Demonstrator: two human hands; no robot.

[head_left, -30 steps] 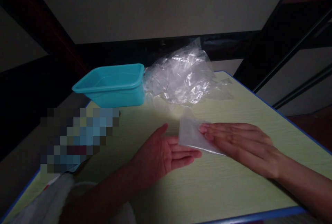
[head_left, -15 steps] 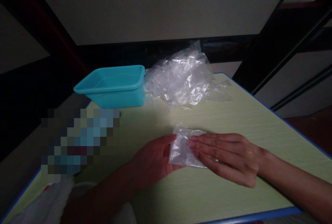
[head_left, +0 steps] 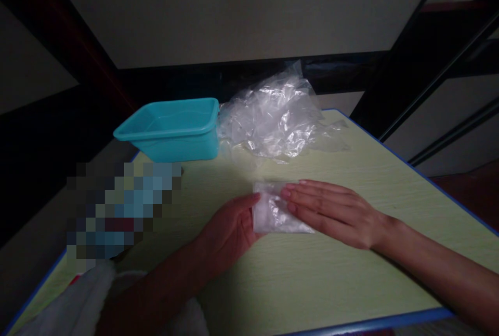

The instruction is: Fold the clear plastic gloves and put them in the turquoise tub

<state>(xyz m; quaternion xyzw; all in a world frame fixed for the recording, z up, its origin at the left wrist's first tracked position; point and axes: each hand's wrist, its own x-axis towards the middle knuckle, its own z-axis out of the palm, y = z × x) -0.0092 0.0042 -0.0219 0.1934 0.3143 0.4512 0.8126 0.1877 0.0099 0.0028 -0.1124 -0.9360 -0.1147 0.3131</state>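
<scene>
A small folded clear plastic bag (head_left: pixel 273 214) lies between my hands, shiny and creased. My left hand (head_left: pixel 230 229) grips its left edge, with the thumb on top and the other fingers underneath. Flat across the bag's right part rests my right hand (head_left: pixel 335 214), its fingers stretched out and side by side, covering that end. Farther back on the table sits a loose heap of clear plastic bags (head_left: pixel 273 118).
A turquoise plastic basin (head_left: pixel 175 146) stands at the back left, touching the heap. At the left a blurred-out bluish object (head_left: pixel 136 206) lies on the table (head_left: pixel 351 284), which has a blue edge. A panel (head_left: pixel 249 14) rises behind.
The folded bag has shifted slightly away from me and now looks flatter. My right hand has moved up with it, its fingers straighter. The left hand keeps its hold.
</scene>
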